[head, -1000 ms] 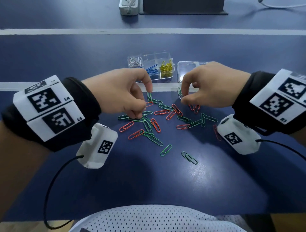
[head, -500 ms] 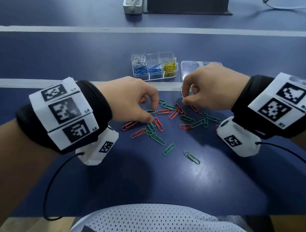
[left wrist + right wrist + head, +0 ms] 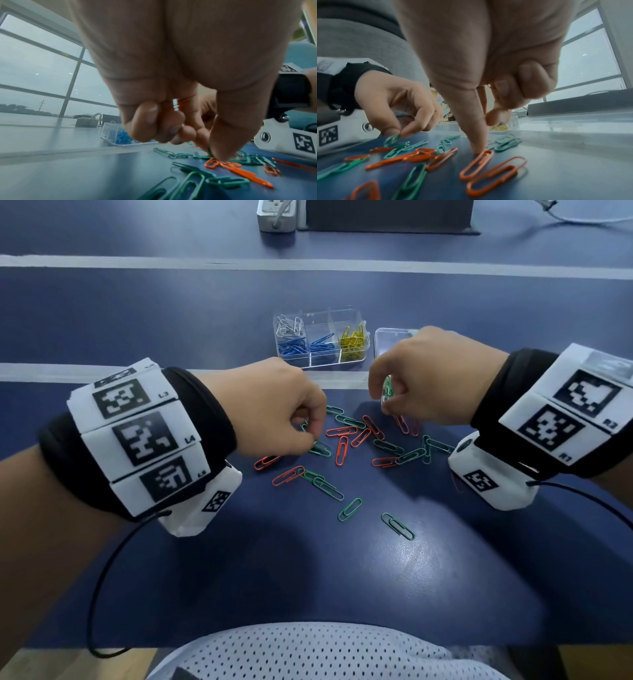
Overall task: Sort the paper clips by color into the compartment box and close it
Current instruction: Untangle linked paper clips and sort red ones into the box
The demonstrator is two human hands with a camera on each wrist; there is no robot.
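Red and green paper clips (image 3: 356, 440) lie scattered on the blue table. My left hand (image 3: 313, 440) pinches a green clip (image 3: 209, 150) at the pile's left edge between thumb and forefinger. Its curled fingers also hold orange-red clips (image 3: 180, 104). My right hand (image 3: 387, 409) holds green clips (image 3: 387, 390) in its fingers at the pile's far right. Its thumb tip touches the table beside a red clip (image 3: 477, 163). The clear compartment box (image 3: 322, 362) stands open behind the pile, with silver, blue and yellow clips inside.
The box's clear lid (image 3: 390, 340) lies to the right of the box, partly hidden by my right hand. A white power strip (image 3: 275, 215) and a dark block (image 3: 387, 215) sit at the far edge. Two green clips (image 3: 397, 525) lie apart, nearer me.
My left forefinger has come down from the pile's far side and now pinches a green clip with the thumb. The right hand stays at the pile's far right, still holding green clips.
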